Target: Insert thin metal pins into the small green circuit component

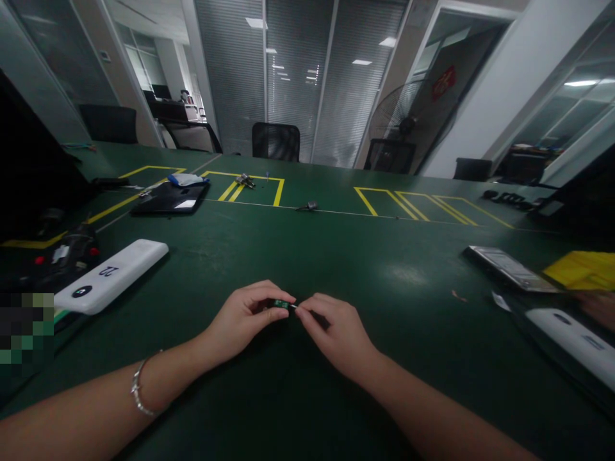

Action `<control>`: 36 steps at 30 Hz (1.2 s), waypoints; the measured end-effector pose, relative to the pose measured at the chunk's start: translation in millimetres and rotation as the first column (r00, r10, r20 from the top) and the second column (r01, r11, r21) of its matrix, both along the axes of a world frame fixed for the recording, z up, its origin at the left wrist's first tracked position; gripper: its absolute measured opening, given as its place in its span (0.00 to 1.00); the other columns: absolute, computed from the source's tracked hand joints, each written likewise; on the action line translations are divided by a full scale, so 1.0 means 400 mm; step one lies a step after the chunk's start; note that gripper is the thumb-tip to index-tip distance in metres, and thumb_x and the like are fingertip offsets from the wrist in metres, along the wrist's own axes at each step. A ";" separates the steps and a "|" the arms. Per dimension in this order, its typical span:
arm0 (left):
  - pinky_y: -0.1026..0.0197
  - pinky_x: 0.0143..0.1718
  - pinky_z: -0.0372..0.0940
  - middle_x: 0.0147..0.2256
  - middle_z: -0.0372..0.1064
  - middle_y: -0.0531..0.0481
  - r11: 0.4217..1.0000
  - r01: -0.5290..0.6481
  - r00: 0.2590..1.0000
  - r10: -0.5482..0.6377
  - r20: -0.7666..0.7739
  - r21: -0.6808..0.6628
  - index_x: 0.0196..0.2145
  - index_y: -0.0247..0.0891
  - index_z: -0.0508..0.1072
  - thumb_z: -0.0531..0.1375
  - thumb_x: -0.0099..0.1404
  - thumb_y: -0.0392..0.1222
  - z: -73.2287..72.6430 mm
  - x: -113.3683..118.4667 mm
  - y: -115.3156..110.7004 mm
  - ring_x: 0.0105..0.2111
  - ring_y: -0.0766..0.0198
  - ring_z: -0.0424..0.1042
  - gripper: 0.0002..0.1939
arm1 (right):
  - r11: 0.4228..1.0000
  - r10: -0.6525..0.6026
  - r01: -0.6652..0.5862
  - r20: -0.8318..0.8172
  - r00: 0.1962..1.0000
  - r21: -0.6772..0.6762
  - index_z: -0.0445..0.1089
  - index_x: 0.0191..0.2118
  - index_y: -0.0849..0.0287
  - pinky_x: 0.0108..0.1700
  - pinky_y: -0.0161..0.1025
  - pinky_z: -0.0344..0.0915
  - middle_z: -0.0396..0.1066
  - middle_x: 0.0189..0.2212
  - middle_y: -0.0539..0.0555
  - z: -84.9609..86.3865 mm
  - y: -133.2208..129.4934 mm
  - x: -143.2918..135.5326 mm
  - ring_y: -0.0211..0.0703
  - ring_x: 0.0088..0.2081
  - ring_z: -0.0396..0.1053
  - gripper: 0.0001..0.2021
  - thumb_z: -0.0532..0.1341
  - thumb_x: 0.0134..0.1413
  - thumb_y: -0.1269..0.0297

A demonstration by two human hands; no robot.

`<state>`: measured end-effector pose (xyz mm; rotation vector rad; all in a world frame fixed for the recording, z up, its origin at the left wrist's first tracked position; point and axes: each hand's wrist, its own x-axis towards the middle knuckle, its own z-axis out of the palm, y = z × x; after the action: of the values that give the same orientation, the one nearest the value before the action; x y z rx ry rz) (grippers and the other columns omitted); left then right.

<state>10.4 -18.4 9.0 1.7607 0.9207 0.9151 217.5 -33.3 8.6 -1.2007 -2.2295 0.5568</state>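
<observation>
Between the thumb and fingers of my left hand (250, 317) is a small dark-green piece with light markings (280, 304), possibly a little circuit board. My right hand (336, 330) pinches a thin, light-coloured pin-like part (294, 307) that points at the green piece's right end. Whether the two parts touch is too small to tell. Both hands are closed, close together, low over the green table (298, 397). My fingertips cover part of each piece.
A white power bank (113, 275) lies left, another white device (571, 339) right, near a person's hand (598, 308). Beyond are a dark flat case (170, 198), small metal parts (245, 181), a small dark part (311, 205), a phone-like device (509, 269) and a yellow object (583, 270).
</observation>
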 end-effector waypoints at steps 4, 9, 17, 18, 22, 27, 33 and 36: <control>0.58 0.41 0.66 0.37 0.72 0.48 1.000 0.014 0.998 -0.013 0.064 -0.021 0.42 0.40 0.77 0.62 0.62 0.34 -0.006 0.001 0.003 0.39 0.60 0.71 0.10 | 1.000 0.008 -0.008 -0.019 1.000 -0.007 0.71 0.36 0.57 0.33 0.34 0.60 0.69 0.29 0.50 0.000 0.000 0.000 0.38 0.30 0.67 0.11 0.53 0.64 0.64; 0.59 0.40 0.65 0.36 0.71 0.48 1.000 -0.005 1.000 0.005 0.023 0.006 0.42 0.40 0.77 0.62 0.62 0.34 -0.004 0.003 0.001 0.38 0.60 0.71 0.10 | 1.000 0.015 -0.015 -0.007 1.000 0.007 0.71 0.35 0.57 0.33 0.34 0.59 0.69 0.28 0.49 -0.002 -0.001 0.000 0.37 0.30 0.67 0.10 0.53 0.64 0.64; 0.58 0.41 0.66 0.37 0.72 0.49 0.998 0.019 0.998 -0.015 0.066 -0.059 0.41 0.40 0.78 0.62 0.61 0.34 -0.002 0.006 -0.002 0.39 0.60 0.71 0.10 | 1.000 0.020 -0.020 -0.037 0.999 -0.003 0.71 0.35 0.56 0.33 0.34 0.60 0.69 0.28 0.49 -0.004 -0.001 -0.001 0.37 0.30 0.67 0.11 0.53 0.64 0.64; 0.58 0.41 0.66 0.37 0.72 0.48 0.998 0.019 0.998 -0.015 0.067 -0.067 0.41 0.40 0.78 0.62 0.61 0.34 -0.002 0.006 -0.002 0.39 0.60 0.71 0.10 | 1.000 0.020 -0.020 -0.040 0.999 -0.006 0.72 0.35 0.56 0.33 0.34 0.60 0.69 0.28 0.49 -0.003 -0.001 -0.001 0.37 0.30 0.67 0.11 0.53 0.64 0.64; 0.60 0.38 0.67 0.38 0.71 0.48 0.992 0.007 0.996 0.003 0.084 -0.127 0.43 0.40 0.77 0.62 0.61 0.35 -0.006 0.007 -0.003 0.36 0.62 0.71 0.12 | 1.000 0.008 -0.009 -0.044 0.999 -0.019 0.72 0.37 0.56 0.33 0.34 0.61 0.70 0.30 0.49 0.000 -0.001 -0.001 0.37 0.31 0.68 0.11 0.53 0.64 0.64; 0.61 0.34 0.68 0.39 0.71 0.47 0.974 -0.059 0.983 0.094 0.155 -0.217 0.44 0.38 0.76 0.63 0.60 0.37 -0.014 0.007 0.003 0.32 0.64 0.70 0.13 | 1.000 -0.006 0.004 -0.063 0.998 -0.031 0.72 0.36 0.57 0.34 0.34 0.62 0.71 0.30 0.50 -0.001 -0.002 -0.002 0.38 0.31 0.68 0.11 0.53 0.64 0.64; 0.53 0.49 0.66 0.45 0.74 0.43 0.920 0.085 0.943 0.049 0.328 -0.383 0.49 0.37 0.74 0.58 0.66 0.39 -0.007 0.013 -0.002 0.42 0.58 0.74 0.14 | 0.999 -0.028 0.026 -0.072 0.997 -0.028 0.72 0.36 0.56 0.34 0.35 0.62 0.71 0.30 0.50 -0.003 -0.002 -0.002 0.39 0.31 0.69 0.10 0.54 0.64 0.65; 0.49 0.53 0.64 0.52 0.71 0.40 0.880 0.187 0.887 0.040 0.461 -0.436 0.49 0.36 0.74 0.57 0.66 0.39 0.000 0.018 -0.006 0.48 0.53 0.72 0.15 | 0.997 -0.073 0.071 -0.092 0.993 -0.019 0.72 0.36 0.56 0.34 0.35 0.63 0.72 0.30 0.50 -0.005 0.000 -0.001 0.39 0.32 0.69 0.11 0.53 0.64 0.65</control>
<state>17.5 -20.7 9.2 1.0866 0.6792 0.9092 216.9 -33.1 6.6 -1.2329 -2.0990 0.5906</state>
